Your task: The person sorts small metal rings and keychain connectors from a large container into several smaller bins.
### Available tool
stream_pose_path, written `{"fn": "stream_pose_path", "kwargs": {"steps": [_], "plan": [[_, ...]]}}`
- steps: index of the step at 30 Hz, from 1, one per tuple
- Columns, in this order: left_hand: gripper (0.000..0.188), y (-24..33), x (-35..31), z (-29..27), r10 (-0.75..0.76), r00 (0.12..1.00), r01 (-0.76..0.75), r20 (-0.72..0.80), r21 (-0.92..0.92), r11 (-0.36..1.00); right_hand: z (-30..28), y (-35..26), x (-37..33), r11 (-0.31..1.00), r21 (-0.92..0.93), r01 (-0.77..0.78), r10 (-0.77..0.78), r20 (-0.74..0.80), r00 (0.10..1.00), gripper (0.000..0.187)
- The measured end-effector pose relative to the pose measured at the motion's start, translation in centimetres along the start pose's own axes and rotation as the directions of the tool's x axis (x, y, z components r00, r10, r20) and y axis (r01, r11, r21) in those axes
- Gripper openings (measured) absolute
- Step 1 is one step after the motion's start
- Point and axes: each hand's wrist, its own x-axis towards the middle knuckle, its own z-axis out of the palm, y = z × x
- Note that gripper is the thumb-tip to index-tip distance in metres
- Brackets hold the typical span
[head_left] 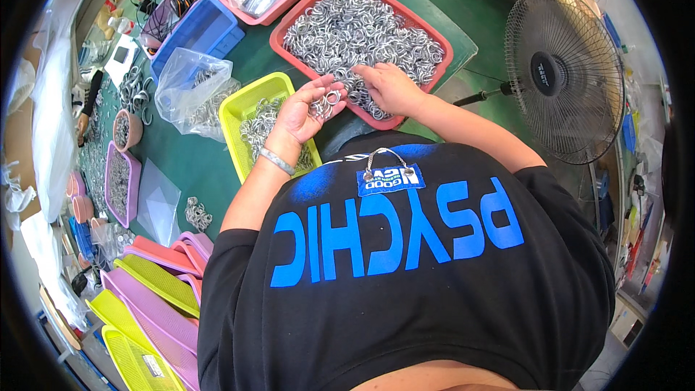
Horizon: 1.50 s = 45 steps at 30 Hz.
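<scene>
Palm up, my left hand is cupped round several silvery metal rings, over the edge between the yellow-green basket and the red tray. My right hand is over the near part of the red tray, its index finger stretched out and its thumb apart, at the heap of metal rings there. Nothing shows clearly between those fingers; the lower ones are partly hidden. More metal rings lie in the yellow-green basket, under my left forearm.
A clear plastic bag of rings and a blue bin stand left of the basket. A purple basket holds small metal parts. Stacked baskets are at lower left. A standing fan is close on the right.
</scene>
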Motion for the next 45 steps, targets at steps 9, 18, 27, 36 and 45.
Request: {"fn": "stream_pose_path", "kwargs": {"steps": [9,18,27,36,45], "plan": [[0.034,-0.3,0.0,0.1,-0.024,1.0,0.024,0.014,0.001,1.0,-2.0,1.1,0.5,0.828,0.51,-0.232,0.256,0.024,0.966,0.041],[0.033,-0.3,0.0,1.1,-0.111,0.987,0.123,0.12,-0.094,0.988,-4.0,-2.0,2.6,0.45,0.85,-0.274,0.094,0.261,0.961,0.041],[0.029,1.2,-5.2,-4.5,0.194,0.957,-0.08,-0.214,0.448,0.89,-1.8,-1.3,1.8,1.0,0.012,0.001,-0.001,0.058,0.998,0.045],[0.028,0.4,-5.9,-4.7,0.519,0.848,0.012,-0.108,0.983,0.185,-0.2,-1.1,3.4,0.949,-0.283,0.137,-0.113,0.098,0.989,0.044],[0.04,-1.5,0.1,-0.2,0.545,0.742,-0.253,0.39,0.916,-0.311,-1.6,-0.2,3.0,0.985,-0.116,0.128,-0.125,0.032,0.992,0.047]]}}
